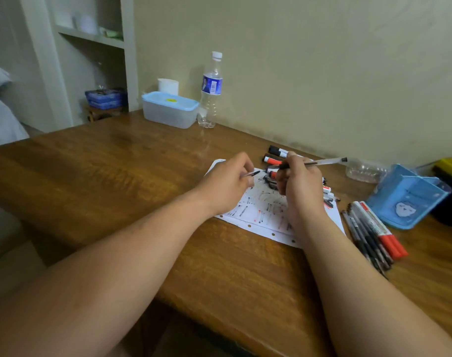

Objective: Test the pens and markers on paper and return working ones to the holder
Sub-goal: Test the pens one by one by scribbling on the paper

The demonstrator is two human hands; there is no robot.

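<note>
A white sheet of paper (264,210) covered in black and red test strokes lies on the wooden table. My right hand (300,185) grips a clear-barrelled pen (322,162) that points right, its black end past my fingers. My left hand (226,185) pinches a small black pen cap (253,173) just left of the pen's tip. Behind my hands lie several markers (277,152), red and black. A row of pens and red markers (374,234) lies right of the paper. The blue holder (405,199) is tipped on its side at the far right.
A lidded plastic box (169,109), a water bottle (210,91) and a white roll (168,86) stand at the back by the wall. A crushed clear bottle (365,171) lies behind the holder. A yellow and black object (451,171) sits at the right edge.
</note>
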